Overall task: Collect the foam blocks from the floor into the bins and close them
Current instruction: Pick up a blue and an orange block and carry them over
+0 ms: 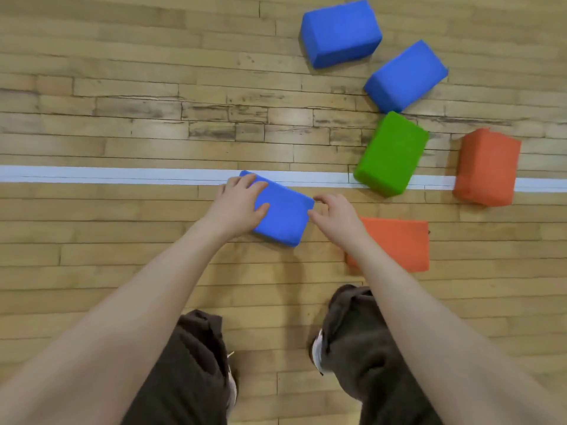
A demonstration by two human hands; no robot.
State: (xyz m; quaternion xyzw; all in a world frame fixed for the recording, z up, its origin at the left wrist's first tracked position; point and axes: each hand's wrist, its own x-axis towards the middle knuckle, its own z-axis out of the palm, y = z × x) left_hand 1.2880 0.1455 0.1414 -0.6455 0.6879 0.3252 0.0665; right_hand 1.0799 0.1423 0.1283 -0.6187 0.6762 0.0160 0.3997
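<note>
Head view, looking down at wood floor (122,240). Left hand (237,204) lies on the near blue block (283,216): fingers spread and bent over its far-left corner and left edge, thumb pressed on the top face. Grip looks partial, more a clasp over the edge than a full wrap.

Right hand (336,214) at the block's right end: fingers curled, thumb and forefinger tips touching the right corner and edge. Whether it pinches or merely touches, cannot tell.

Block lies flat on the floor, its far corner over the white line (122,174).

Other blocks: flat orange block (399,243) just right of the right hand, partly behind the forearm. Green block (391,153) farther right, across the line. Second orange block (486,167) at far right. Two blue blocks farther off: one (405,75) just beyond the green, another (340,32) at the far edge.

Dark trousers (352,332) near, below both forearms.
</note>
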